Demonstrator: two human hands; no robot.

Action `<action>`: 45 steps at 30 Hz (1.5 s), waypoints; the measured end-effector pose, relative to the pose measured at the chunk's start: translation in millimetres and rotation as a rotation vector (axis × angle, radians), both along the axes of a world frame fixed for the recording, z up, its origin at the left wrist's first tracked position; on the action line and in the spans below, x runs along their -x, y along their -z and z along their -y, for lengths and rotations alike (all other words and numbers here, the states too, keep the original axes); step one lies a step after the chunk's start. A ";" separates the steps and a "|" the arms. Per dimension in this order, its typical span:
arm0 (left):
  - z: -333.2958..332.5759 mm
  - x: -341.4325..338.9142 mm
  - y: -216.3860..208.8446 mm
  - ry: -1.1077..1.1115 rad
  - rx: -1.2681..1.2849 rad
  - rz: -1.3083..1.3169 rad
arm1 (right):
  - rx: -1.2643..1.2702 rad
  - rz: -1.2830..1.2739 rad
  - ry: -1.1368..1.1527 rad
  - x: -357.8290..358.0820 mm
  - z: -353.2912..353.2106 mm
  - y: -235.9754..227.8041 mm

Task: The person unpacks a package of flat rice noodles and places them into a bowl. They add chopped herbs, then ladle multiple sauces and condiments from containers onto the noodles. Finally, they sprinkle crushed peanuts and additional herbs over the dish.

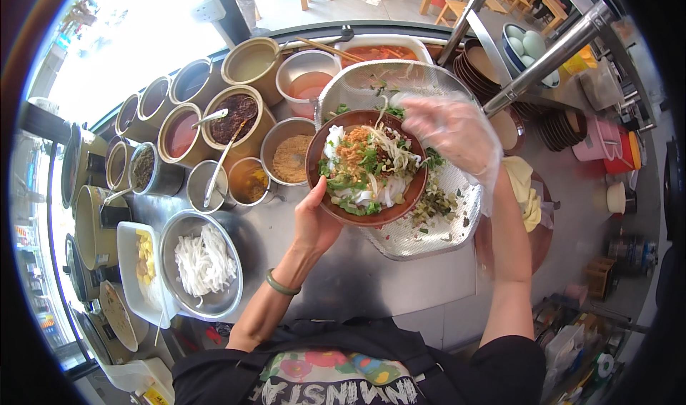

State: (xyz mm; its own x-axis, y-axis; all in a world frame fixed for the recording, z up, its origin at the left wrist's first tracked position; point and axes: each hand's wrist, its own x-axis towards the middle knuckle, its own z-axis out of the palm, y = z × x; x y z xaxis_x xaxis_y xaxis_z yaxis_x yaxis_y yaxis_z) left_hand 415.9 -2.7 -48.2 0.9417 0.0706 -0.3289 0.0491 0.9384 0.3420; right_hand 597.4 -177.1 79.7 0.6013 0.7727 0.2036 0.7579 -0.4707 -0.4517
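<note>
My left hand grips a brown bowl by its near left rim, thumb over the edge. Inside lie white rice noodles, chopped greens, crushed peanuts and bean sprouts. Above the bowl's far right rim hovers my right hand in a clear plastic glove. Its fingers are smeared by motion, so their grip and anything in them cannot be made out. Under and behind the bowl sits a silver perforated tray with chopped pickled vegetables and green herbs.
Sauce crocks and seasoning bowls crowd the far left, some with spoons. A steel bowl of white noodles stands nearer. Stacked brown bowls, a metal rail and a yellow cloth are at right.
</note>
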 end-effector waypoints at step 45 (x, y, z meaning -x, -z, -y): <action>-482.9 -43.3 -174.9 -0.850 -0.319 -0.068 | -0.162 -0.440 0.612 166.6 -74.4 92.0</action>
State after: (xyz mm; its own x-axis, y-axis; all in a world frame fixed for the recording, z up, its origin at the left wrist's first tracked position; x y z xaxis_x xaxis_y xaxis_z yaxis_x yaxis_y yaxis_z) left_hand 459.2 480.2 126.6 0.5102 0.8292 -0.2281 -0.5861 0.5294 0.6134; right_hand 430.8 -102.7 -12.3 0.9639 0.2568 -0.0708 0.1182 -0.6504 -0.7504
